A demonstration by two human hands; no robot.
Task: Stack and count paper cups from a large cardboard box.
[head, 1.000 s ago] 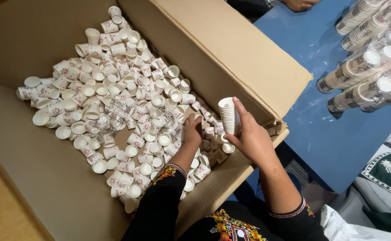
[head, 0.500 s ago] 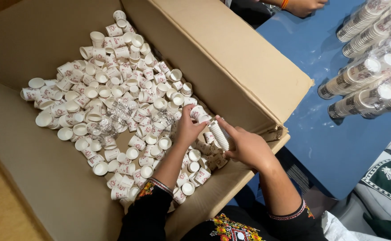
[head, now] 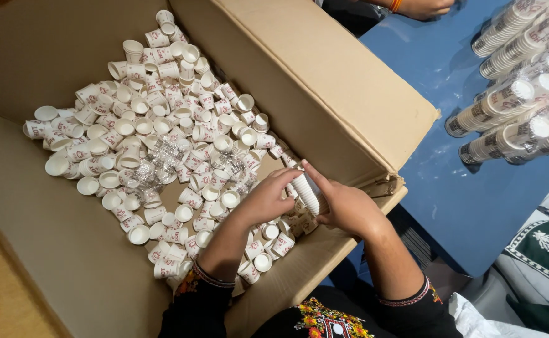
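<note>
loose cups (head: 161, 144) in the box (head: 312, 94) (wrapped stacks (head: 518, 94) on table (head: 437, 125), right)

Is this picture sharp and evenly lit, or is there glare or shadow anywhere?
Head view: mostly sharp; the loose paper cups in the cardboard box show clearly. Soft, even light, with faint shadows under the left hand and right hand. Glare glints off the plastic-wrapped cup sleeves on the blue table.
</note>
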